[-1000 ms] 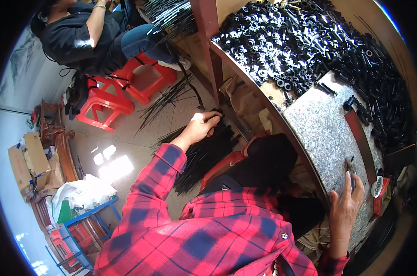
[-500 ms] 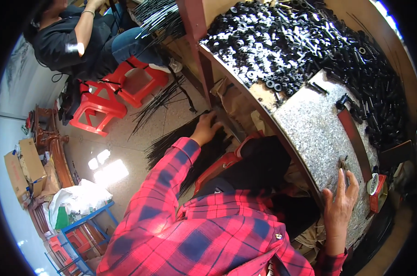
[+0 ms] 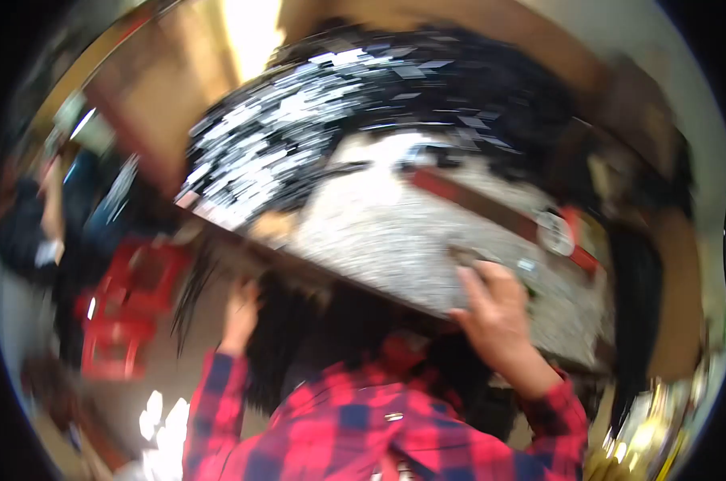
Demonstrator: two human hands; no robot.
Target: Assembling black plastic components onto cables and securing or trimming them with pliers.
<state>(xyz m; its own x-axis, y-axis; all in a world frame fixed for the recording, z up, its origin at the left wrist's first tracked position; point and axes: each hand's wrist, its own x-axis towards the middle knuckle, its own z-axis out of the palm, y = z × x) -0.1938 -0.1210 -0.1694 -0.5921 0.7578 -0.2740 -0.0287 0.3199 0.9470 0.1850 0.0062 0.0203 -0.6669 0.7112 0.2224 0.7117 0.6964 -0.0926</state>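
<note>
My right hand (image 3: 499,321) rests over the speckled grey tabletop (image 3: 371,240), thumb apart from the stretched fingers. Just beyond its fingertips lies a small dark thing (image 3: 463,255), too blurred to name. Down at the left, below the table's edge, is my left hand (image 3: 240,313). Beside it hangs a bundle of thin black strands (image 3: 279,337). Motion smears the left fingers, so whether they hold any strands is not visible. A large heap of small black parts (image 3: 291,136) covers the far side of the tabletop.
A long dark red-brown strip (image 3: 475,204) lies across the tabletop, close to a red tool with a pale round part (image 3: 559,232). Wooden boards (image 3: 539,40) wall the far side. Red plastic stools (image 3: 118,345) stand on the floor at left, near another seated person (image 3: 26,232).
The view has swung to the right and blurred, bringing the tabletop to the middle. My left hand remains low beside the black strands; my right remains over the tabletop.
</note>
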